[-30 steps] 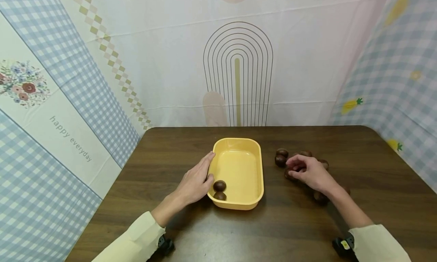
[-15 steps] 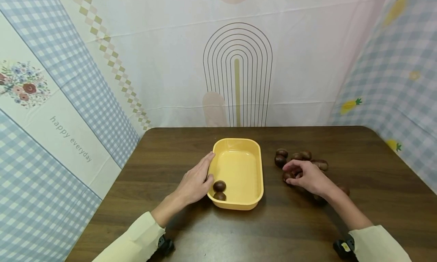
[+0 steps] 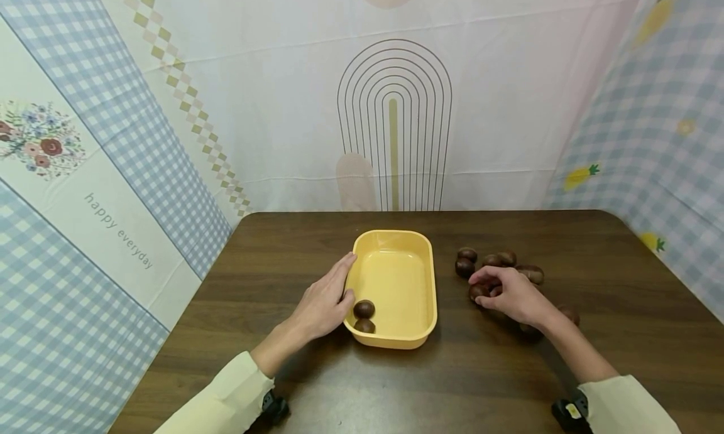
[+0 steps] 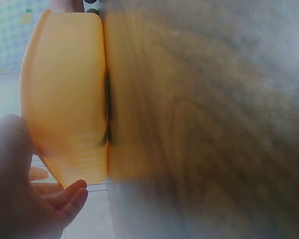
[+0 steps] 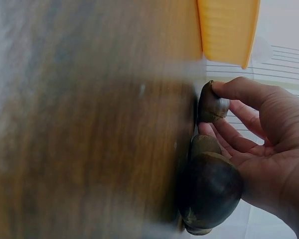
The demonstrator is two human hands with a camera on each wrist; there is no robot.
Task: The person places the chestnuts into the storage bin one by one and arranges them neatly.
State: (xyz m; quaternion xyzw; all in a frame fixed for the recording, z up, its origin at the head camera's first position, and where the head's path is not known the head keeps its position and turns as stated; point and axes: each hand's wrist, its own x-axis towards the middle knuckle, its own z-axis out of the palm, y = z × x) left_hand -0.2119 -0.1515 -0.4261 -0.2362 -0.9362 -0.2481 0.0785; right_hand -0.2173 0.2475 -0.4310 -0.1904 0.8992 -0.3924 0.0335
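Thumb and fingers of my right hand [image 3: 509,291] pinch a dark brown chestnut [image 5: 213,103], low at the tabletop. Close under that palm lie more chestnuts, a large dark one [image 5: 212,191] nearest the camera in the right wrist view. My left hand [image 3: 320,298] rests against the left side of a yellow rectangular tray [image 3: 434,283], its fingers fairly straight along the rim. The left wrist view shows the tray's outer wall [image 4: 70,94] with thumb and fingertips at its edge. Two chestnuts [image 3: 364,308] sit in the tray's near left corner.
Beyond the right hand are several loose chestnuts [image 3: 492,260], with a pair [image 3: 465,267] nearer the tray. Another chestnut [image 3: 568,313] lies partly behind the right forearm. A patterned cloth [image 3: 283,120] hangs behind the dark wooden table [image 3: 384,390].
My right hand has shifted slightly left and towards me, and its thumb and fingers have come together on a chestnut. The left hand and the tray have stayed put.
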